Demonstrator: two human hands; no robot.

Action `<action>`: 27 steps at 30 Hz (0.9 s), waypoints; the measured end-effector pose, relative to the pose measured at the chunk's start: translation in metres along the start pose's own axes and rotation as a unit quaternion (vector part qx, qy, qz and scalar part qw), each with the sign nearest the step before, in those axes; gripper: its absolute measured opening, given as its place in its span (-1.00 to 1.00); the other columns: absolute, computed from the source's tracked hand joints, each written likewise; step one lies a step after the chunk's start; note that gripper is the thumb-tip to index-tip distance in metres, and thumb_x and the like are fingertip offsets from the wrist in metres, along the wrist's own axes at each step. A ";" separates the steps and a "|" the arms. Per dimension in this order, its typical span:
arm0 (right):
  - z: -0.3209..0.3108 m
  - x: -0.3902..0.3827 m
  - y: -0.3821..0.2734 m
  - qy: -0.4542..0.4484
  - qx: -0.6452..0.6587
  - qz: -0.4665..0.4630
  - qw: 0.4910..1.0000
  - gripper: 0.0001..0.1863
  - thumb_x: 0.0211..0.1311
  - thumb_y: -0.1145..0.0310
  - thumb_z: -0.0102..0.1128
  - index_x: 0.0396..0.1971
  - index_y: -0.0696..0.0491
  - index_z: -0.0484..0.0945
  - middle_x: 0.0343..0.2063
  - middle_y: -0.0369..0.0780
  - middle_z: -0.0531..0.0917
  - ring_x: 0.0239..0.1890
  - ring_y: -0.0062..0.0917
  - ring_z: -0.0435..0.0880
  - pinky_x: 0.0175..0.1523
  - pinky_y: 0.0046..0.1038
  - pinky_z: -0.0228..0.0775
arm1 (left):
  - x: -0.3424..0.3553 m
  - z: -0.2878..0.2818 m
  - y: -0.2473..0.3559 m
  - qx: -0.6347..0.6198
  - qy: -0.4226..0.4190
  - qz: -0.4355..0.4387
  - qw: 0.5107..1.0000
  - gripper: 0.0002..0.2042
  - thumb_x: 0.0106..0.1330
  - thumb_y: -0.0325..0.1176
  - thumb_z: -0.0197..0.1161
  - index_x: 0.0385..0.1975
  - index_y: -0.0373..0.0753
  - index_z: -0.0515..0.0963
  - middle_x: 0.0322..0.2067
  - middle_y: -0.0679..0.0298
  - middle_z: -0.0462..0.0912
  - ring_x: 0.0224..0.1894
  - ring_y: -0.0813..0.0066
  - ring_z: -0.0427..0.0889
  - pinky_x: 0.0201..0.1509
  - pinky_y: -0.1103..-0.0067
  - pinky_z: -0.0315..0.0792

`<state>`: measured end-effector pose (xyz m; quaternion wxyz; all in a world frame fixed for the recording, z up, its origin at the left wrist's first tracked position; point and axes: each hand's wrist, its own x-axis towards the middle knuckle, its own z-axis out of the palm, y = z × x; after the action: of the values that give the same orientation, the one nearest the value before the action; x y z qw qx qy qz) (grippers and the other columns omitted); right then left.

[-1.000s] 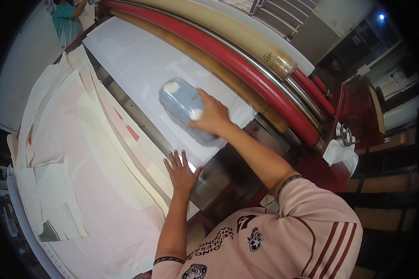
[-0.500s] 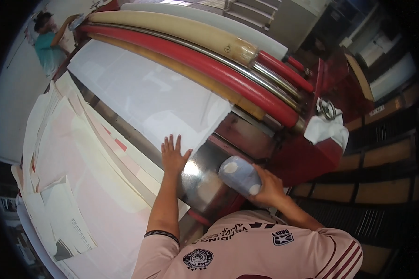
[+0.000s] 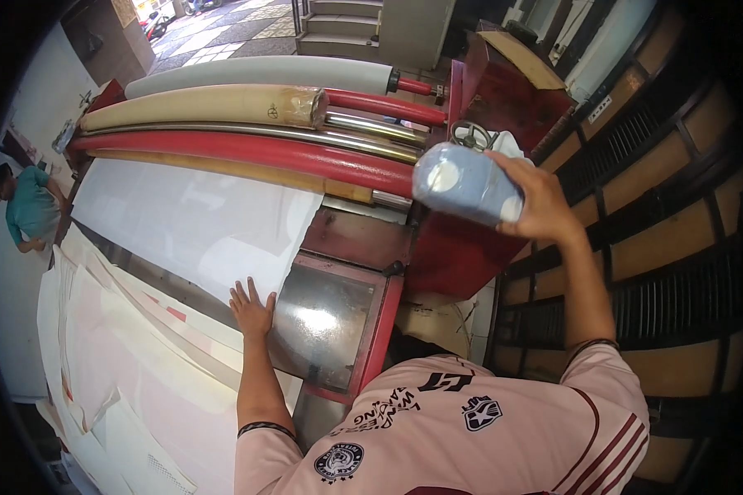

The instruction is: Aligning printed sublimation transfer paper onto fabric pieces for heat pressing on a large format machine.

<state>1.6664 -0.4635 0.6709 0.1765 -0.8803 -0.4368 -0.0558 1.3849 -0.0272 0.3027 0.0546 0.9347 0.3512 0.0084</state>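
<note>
My left hand (image 3: 252, 310) lies flat with fingers spread on the near right corner of a long white sheet (image 3: 214, 219), which stretches across the machine bed. My right hand (image 3: 544, 202) is closed around one end of a pale blue, rounded block (image 3: 469, 183) with white round patches, wrapped in clear film. That block is raised in the air in front of the red roller's right end. Under and beside the sheet's edge shows a shiny metal plate (image 3: 326, 322) in a red frame.
A red roller (image 3: 264, 154), a cream roll (image 3: 198, 109) and a grey roll (image 3: 264, 77) span the machine's back. Large cream and pink paper sheets (image 3: 140, 363) pile at left. A co-worker in teal (image 3: 33, 206) stands far left. Dark slatted panels (image 3: 676, 256) line the right.
My right hand has lifted the blue block up and to the right, away from the metal plate. My left hand stays on the sheet's corner. The view has turned; the co-worker has lowered an arm.
</note>
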 end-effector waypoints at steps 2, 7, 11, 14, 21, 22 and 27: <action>-0.006 0.007 0.027 -0.013 -0.013 0.003 1.000 0.01 -0.49 0.34 0.47 0.24 -0.10 0.34 -0.07 -0.11 0.59 -0.01 -0.16 0.57 0.08 -0.26 0.42 | -0.001 -0.003 0.002 -0.001 -0.005 -0.021 1.000 -0.23 0.29 0.23 -0.02 0.41 -0.10 0.04 0.40 -0.08 -0.04 0.44 -0.12 -0.10 0.45 0.09 -0.17; 0.003 0.014 0.077 -0.049 0.009 -0.001 0.999 0.02 -0.57 0.41 0.45 0.22 -0.09 0.38 -0.11 -0.11 0.61 -0.01 -0.17 0.57 0.10 -0.27 0.40 | -0.004 -0.001 0.012 -0.023 -0.001 -0.009 1.000 -0.27 0.32 0.18 -0.03 0.39 -0.14 0.09 0.38 -0.11 -0.01 0.43 -0.13 -0.08 0.44 0.08 -0.14; 0.006 0.014 0.087 -0.055 0.079 0.004 0.995 0.02 -0.58 0.45 0.43 0.22 -0.09 0.39 -0.03 -0.10 0.56 0.02 -0.18 0.54 0.14 -0.27 0.38 | -0.004 -0.008 0.021 -0.004 0.008 0.000 1.000 -0.33 0.37 0.09 -0.03 0.38 -0.15 0.09 0.38 -0.09 0.01 0.43 -0.12 -0.06 0.44 0.08 -0.12; -0.005 0.019 0.077 -0.082 -0.023 0.025 0.996 0.02 -0.54 0.54 0.43 0.23 0.01 0.37 0.12 -0.09 0.41 0.15 -0.17 0.42 0.21 -0.30 0.31 | -0.003 -0.007 0.031 0.005 0.017 0.017 1.000 -0.37 0.40 0.03 -0.05 0.38 -0.13 0.09 0.38 -0.07 0.03 0.43 -0.09 -0.04 0.44 0.10 -0.10; 0.066 0.025 -0.022 0.082 0.183 -0.101 0.975 -0.35 -0.10 0.50 0.37 0.12 0.11 0.43 0.09 -0.06 0.50 0.18 -0.20 0.46 0.27 -0.26 0.28 | -0.007 -0.012 0.082 -0.028 0.060 0.022 0.998 -0.37 0.39 0.06 -0.06 0.37 -0.13 0.11 0.37 -0.03 0.08 0.43 -0.06 -0.01 0.44 0.12 -0.09; 0.095 0.035 -0.045 0.066 0.244 -0.131 0.958 -0.43 0.01 0.42 0.31 0.10 0.11 0.44 0.06 -0.05 0.52 0.17 -0.17 0.46 0.25 -0.24 0.29 | -0.007 -0.007 0.084 -0.018 0.030 0.008 0.999 -0.35 0.39 0.09 -0.07 0.38 -0.13 0.09 0.38 -0.05 0.05 0.43 -0.08 -0.03 0.44 0.10 -0.09; 0.319 0.122 -0.103 -0.178 0.139 -0.066 0.972 -0.23 0.28 0.02 0.07 0.32 0.21 0.09 0.28 0.07 0.22 0.35 -0.10 0.16 0.38 -0.14 0.05 | -0.008 0.001 0.097 -0.034 0.009 -0.014 0.999 -0.31 0.37 0.17 -0.10 0.40 -0.10 0.06 0.39 -0.06 0.01 0.43 -0.09 -0.05 0.44 0.10 -0.10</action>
<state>1.6422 -0.2001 0.4316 0.2122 -0.8123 -0.5217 0.1516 1.4426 -0.1056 0.3122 0.0836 0.9271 0.3642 0.0284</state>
